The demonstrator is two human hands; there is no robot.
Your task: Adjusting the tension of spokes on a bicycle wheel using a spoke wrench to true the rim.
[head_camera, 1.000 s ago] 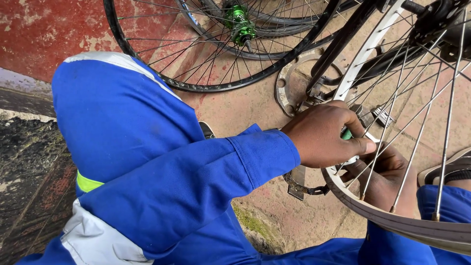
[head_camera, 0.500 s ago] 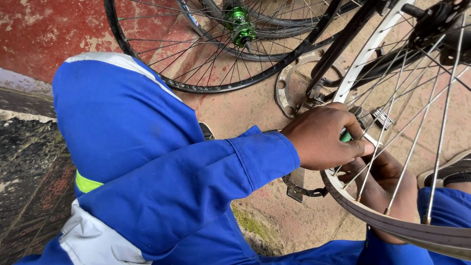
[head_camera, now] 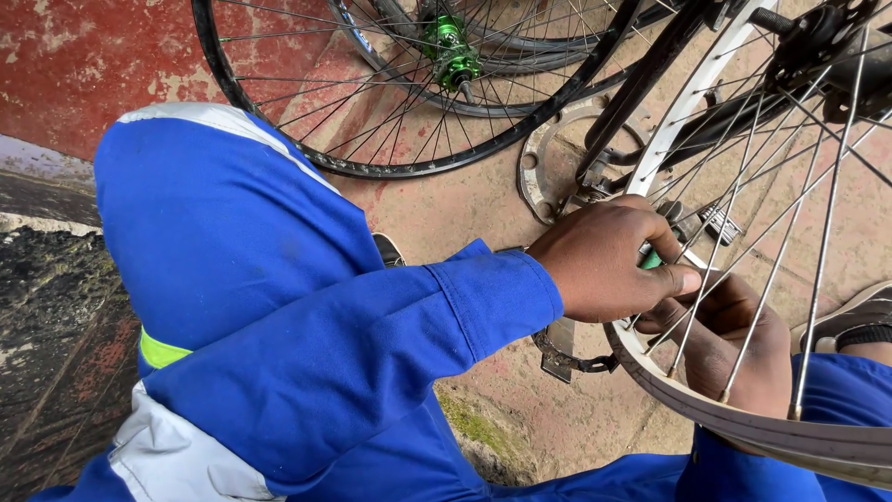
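My left hand reaches across from a blue sleeve and pinches a small green tool against the spokes, just inside the rim of a silver bicycle wheel. My right hand sits behind the spokes on the far side, fingers curled at the rim directly below my left hand. Most of the green tool is hidden by my fingers. The wheel's dark hub is at the top right.
A black-rimmed wheel with a green hub leans at the top, and behind it stands a red wall. A chainring and a dark metal part lie on the ground. My blue-clad knee fills the left; a shoe is at the right.
The spokes have shifted slightly as the silver wheel turned. My right hand has slid a little lower along the rim. My left hand keeps its grip on the green tool.
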